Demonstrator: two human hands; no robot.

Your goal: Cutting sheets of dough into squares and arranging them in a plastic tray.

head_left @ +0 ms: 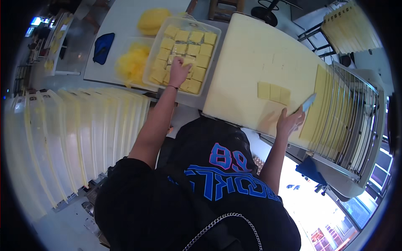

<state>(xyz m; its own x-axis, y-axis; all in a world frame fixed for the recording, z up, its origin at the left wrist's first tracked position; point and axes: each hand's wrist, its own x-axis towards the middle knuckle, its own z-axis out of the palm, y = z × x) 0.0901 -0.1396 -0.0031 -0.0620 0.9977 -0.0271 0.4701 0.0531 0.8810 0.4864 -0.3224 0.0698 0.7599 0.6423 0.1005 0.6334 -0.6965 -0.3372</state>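
My left hand (179, 72) is over a translucent plastic bin (216, 31) holding rows of thin yellow dough squares (203, 61). Its fingertips are at the squares; whether they pinch one cannot be made out. My right hand (290, 121) grips a knife (309, 102) with a broad metal blade, low over the pale belt (245, 59) of a machine. Left of the knife, a short row of dough squares (274, 92) lies on the belt. To its right, long yellow dough strips (317, 106) lie side by side, partly under metal bars.
A metal bar guard (340, 109) spans the belt's right end. Beyond the bin are yellow dough scraps (135, 64), a yellow mound (154, 21) and a blue pouch (103, 48) on a white table (121, 18). Stacked translucent trays (81, 135) stand at my left.
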